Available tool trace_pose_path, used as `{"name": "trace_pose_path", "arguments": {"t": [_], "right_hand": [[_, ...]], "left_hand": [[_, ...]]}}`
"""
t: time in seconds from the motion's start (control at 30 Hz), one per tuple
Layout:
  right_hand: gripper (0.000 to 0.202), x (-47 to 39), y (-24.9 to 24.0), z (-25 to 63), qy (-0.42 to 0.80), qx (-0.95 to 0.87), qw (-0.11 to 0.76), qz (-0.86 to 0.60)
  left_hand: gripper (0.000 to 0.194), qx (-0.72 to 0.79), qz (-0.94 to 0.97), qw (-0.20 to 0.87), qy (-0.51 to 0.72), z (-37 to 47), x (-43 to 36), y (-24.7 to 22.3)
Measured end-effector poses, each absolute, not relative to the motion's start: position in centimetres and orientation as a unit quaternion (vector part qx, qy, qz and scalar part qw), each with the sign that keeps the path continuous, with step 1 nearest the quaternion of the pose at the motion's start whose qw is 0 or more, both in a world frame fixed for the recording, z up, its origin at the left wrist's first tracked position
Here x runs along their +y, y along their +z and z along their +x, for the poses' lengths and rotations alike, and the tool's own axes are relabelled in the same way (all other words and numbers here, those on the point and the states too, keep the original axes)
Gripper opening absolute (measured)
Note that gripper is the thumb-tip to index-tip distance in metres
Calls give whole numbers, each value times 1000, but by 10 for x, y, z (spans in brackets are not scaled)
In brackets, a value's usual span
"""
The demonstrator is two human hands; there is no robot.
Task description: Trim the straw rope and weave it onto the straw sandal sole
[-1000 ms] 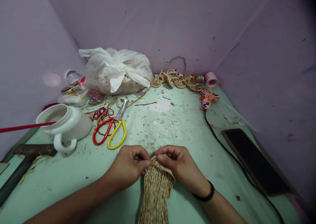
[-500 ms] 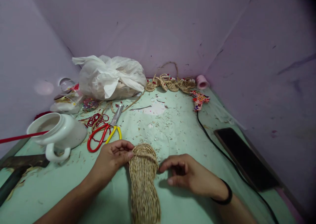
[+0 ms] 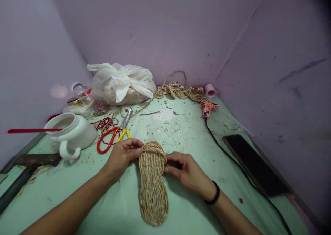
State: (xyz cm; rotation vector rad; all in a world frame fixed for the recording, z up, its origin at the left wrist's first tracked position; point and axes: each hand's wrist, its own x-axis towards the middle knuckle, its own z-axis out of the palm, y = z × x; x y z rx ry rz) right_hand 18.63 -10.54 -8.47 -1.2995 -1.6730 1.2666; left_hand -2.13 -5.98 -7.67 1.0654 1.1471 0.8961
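Observation:
A woven straw sole (image 3: 154, 190), shaped like a slipper, lies lengthwise in front of me with a braided band across its far end. My left hand (image 3: 127, 154) pinches the far left edge between thumb and fingers. On the opposite edge, my right hand (image 3: 182, 167) closes its thumb and fingertips at the end of the band. The fingertips of that hand are partly hidden by the sole's side. Just beyond my left hand lie scissors (image 3: 123, 124) with red and yellow handles, their blades pointing away.
At left are a white mug (image 3: 85, 133) on its side with a red stick, and a hammer (image 3: 28, 169). A white plastic bag (image 3: 124, 85), small straw pieces (image 3: 176, 91) and a pink spool (image 3: 210, 90) stand at the back. A patterned glue gun (image 3: 207, 107) and a phone (image 3: 254, 164) lie right.
My right hand has moved left from beside the sole onto its edge, and its fingers have closed there. My left hand keeps its pinch. The view has shifted, showing the whole sole.

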Motion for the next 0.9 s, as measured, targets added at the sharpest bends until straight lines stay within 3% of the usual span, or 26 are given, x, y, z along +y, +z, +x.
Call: {"name": "trace_pose_path", "arguments": {"t": [0.37,0.7,0.9], "right_hand": [[13,-110,-78,190,492,-531,447,-526],[6,-105,-92,187,311,-653,517,-458],[10,-102,-100,188,335,-654,504,-454]], "left_hand": [[23,459,475,626,414,-13,-66,-79],[22,452,477,623,424,-7,-65,-86],[19,464,473,616,427,-6,-65,-87]]}}
